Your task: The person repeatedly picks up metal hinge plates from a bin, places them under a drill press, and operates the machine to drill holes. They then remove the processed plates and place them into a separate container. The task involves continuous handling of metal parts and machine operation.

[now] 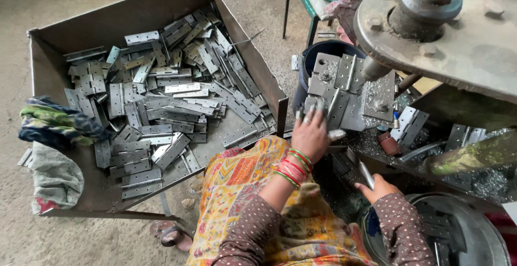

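Note:
My left hand (312,132), with bangles on the wrist and caps on the fingertips, grips the near edge of a grey hinge plate (344,109) lying on the drill table. The drill bit (372,71) of the press stands just above and right of it. Lower down, my right hand (378,189) is closed round a short shiny metal piece (367,174) that sticks up from the fist. Several more hinge plates (410,125) lie to the right on the table among metal shavings.
A large rusty metal tray (49,50) at left holds several loose hinge plates, with rags (54,125) over its left rim. A dark bucket (318,50) stands behind the table. A round metal basin (474,233) sits at bottom right. The heavy press head (447,29) overhangs at top right.

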